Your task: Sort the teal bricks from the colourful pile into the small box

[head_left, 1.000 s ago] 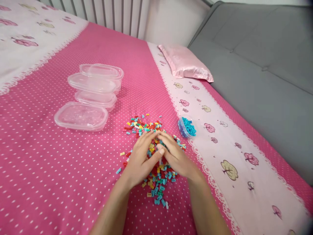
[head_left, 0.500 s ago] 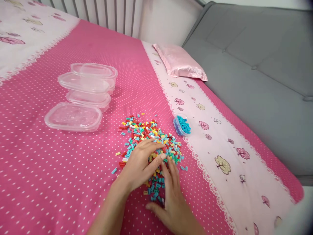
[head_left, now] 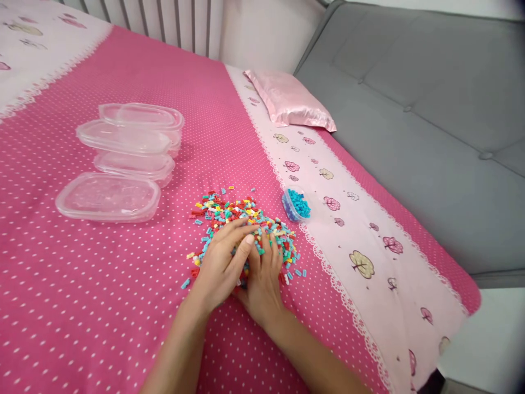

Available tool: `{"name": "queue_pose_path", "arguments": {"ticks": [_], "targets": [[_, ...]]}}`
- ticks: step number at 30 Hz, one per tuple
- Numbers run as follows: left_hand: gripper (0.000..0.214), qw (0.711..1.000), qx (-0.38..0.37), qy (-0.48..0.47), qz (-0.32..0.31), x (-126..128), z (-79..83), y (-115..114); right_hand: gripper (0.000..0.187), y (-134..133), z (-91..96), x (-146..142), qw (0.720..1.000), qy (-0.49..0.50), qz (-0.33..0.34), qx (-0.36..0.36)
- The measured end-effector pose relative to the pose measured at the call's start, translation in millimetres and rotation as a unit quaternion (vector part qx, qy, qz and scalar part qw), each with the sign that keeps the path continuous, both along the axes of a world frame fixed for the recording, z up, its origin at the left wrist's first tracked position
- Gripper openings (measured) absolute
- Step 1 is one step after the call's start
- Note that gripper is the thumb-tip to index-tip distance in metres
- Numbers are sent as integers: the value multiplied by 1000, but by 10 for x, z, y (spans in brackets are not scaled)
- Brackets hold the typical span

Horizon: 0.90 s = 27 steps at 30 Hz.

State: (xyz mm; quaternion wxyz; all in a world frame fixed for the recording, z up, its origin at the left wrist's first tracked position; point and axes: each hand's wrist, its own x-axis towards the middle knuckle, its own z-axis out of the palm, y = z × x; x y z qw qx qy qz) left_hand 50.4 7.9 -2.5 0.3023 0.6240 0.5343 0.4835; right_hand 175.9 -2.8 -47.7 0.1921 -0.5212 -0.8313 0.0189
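Observation:
A heap of small plastic building bricks [head_left: 229, 207] in red, yellow, teal, light blue and white lies spread on the pink dotted bedsheet. My left hand [head_left: 223, 260] rests over the left side of the heap, fingers stretched out across the bricks. Close against it, my right hand [head_left: 264, 279] lies on the near right part, its fingers extended and its thumb partly hidden under the left hand's side. Bricks directly beneath both palms are out of sight. Beyond the heap to the right stands a small clear tub [head_left: 296, 205] filled with blue bricks.
Several clear plastic containers [head_left: 109, 197] stand in a row on the left of the bed. A pink satin pillow [head_left: 291, 101] lies at the far side, beside the grey padded headboard [head_left: 394, 115]. White slats [head_left: 164, 22] rise behind the bed.
My right hand has moved forward and left, up beside the left hand, and the loose near bricks have been gathered toward the heap. The camera view has shifted slightly right.

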Motion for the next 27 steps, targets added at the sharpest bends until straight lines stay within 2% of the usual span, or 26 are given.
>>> {"name": "queue_pose_path", "arguments": {"ticks": [7, 16, 22, 27], "targets": [[39, 989, -21, -113, 92, -15, 0, 50, 86, 277, 106, -145, 999, 49, -19, -16], [41, 967, -41, -188, 165, -21, -47, 72, 63, 621, 212, -226, 995, 102, -5, -8], [47, 945, -57, -286, 148, -25, -127, 85, 56, 799, 285, -248, 986, 164, 10, -22], [50, 923, -94, -352, 128, -7, -29, 73, 40, 901, 347, -161, 968, 246, 1, -48]]}}
